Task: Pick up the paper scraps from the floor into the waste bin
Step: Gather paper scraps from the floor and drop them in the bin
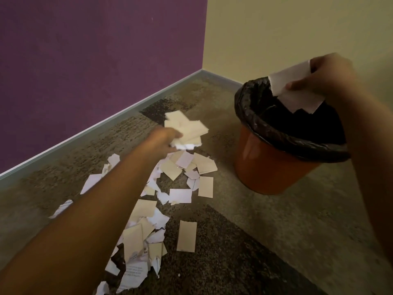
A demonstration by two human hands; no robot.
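Several white and cream paper scraps (170, 201) lie strewn over the carpet in the lower middle. My left hand (164, 141) reaches out over the far end of the heap and grips a bunch of scraps (186, 129) just above the floor. To the right stands an orange waste bin (268, 167) lined with a black bag (251, 116). My right hand (325, 77) hovers over the bin's mouth, pinching a few white scraps (291, 90) that hang down into the opening.
A purple wall (95, 60) with a pale skirting board runs along the left, meeting a cream wall (287, 28) in the corner behind the bin. The brown patterned carpet (297, 231) stretches to the right and front of the bin.
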